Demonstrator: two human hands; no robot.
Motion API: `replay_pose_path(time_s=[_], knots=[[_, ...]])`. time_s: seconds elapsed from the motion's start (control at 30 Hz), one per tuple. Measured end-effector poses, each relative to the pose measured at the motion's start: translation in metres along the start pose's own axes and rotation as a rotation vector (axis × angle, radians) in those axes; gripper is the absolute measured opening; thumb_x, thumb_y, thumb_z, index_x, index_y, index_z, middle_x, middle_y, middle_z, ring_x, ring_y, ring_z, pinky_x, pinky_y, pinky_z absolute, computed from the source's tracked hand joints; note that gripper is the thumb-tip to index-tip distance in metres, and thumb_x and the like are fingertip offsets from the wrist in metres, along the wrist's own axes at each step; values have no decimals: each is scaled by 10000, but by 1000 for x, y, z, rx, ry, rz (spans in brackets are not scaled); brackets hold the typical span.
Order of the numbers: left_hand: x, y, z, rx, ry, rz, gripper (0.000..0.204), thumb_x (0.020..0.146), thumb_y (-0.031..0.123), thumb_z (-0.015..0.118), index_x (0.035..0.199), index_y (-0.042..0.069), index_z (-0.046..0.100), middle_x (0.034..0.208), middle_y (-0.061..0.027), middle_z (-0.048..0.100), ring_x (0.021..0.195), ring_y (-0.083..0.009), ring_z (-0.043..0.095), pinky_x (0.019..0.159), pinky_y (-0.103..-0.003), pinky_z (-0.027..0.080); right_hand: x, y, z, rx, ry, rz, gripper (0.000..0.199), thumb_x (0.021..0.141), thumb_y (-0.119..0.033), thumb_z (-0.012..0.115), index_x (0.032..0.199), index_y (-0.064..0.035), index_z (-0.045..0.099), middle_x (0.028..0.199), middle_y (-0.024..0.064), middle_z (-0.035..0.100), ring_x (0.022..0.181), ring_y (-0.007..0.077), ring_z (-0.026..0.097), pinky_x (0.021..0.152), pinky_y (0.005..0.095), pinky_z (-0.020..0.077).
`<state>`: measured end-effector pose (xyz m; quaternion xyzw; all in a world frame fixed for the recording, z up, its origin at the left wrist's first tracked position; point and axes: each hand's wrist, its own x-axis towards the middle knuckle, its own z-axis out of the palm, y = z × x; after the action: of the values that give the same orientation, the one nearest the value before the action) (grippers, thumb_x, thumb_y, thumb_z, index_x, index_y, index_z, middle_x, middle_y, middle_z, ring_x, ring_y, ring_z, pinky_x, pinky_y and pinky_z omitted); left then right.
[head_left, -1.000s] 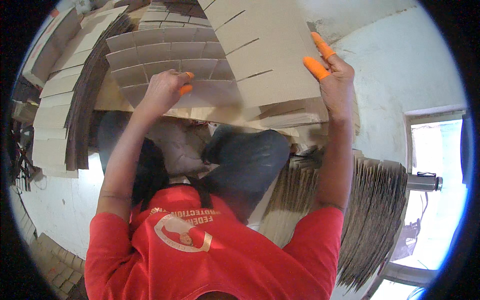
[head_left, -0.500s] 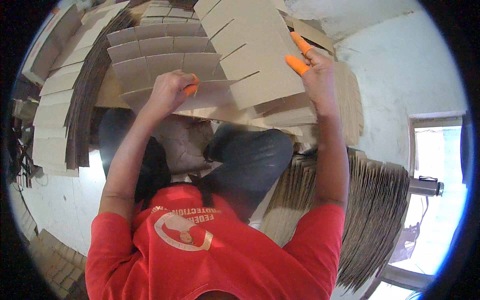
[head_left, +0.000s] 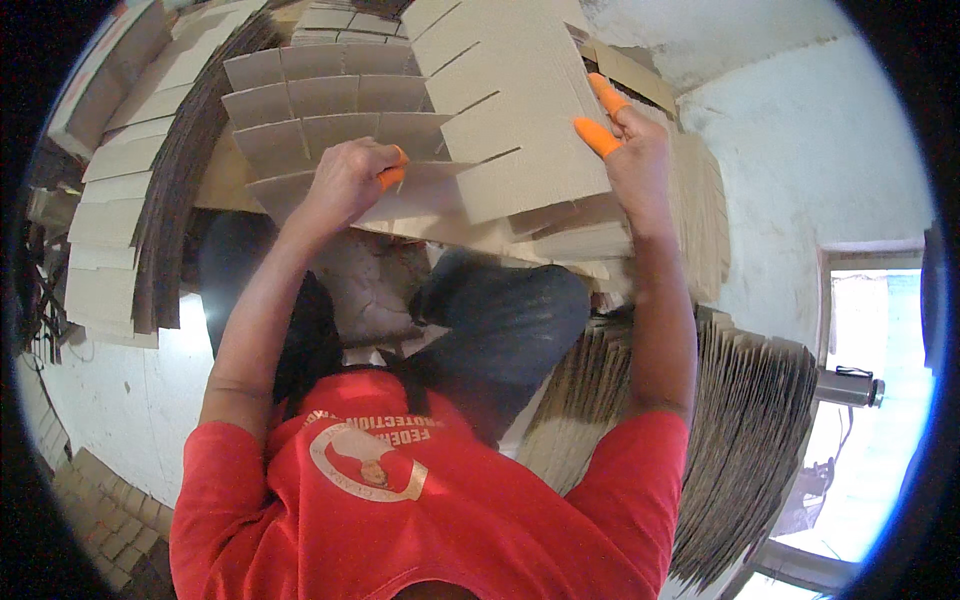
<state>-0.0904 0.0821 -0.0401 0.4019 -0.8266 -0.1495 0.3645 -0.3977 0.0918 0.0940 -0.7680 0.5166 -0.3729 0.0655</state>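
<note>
While my right hand (head_left: 640,165) pinches the slotted cardboard sheet (head_left: 535,110) by its right edge, the sheet lies to the left of those fingers, its long axis running away from me and its far end leaning left. Its slots open along the left edge, facing the upright cardboard strips (head_left: 335,92); whether any slot meets a strip, I cannot tell. My left hand (head_left: 350,180) is apart from the sheet, at the nearest strip (head_left: 428,190), fingertips drawn together, though I cannot tell whether they pinch it.
</note>
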Motion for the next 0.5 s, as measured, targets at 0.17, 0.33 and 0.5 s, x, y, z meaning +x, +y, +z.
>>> replay_pose_path(time_s=[0.17, 0.33, 0.5], knots=[[-3, -1, 0, -10, 4, 1, 160, 763, 130, 716, 911, 70, 701, 847, -131, 680, 783, -313, 654, 682, -401, 527, -11, -12, 1, -86, -50, 111, 533, 791, -135, 750, 1301, -123, 594, 639, 71, 344, 581, 131, 340, 541, 304, 368], [-2, 0, 1, -3, -4, 22, 162, 764, 135, 724, 910, 67, 700, 851, -135, 681, 784, -317, 655, 672, -400, 529, -15, -4, 15, -54, -129, 71, 536, 789, -139, 742, 1304, -163, 596, 650, 133, 459, 575, 163, 433, 575, 320, 413], [0, 6, -3, -10, -8, -18, 121, 755, 128, 690, 870, 91, 687, 788, -142, 646, 751, -341, 636, 640, -434, 491, -6, -8, 38, -113, -269, -31, 487, 826, -117, 711, 1295, -79, 584, 872, 151, 649, 695, 178, 568, 686, 301, 475]])
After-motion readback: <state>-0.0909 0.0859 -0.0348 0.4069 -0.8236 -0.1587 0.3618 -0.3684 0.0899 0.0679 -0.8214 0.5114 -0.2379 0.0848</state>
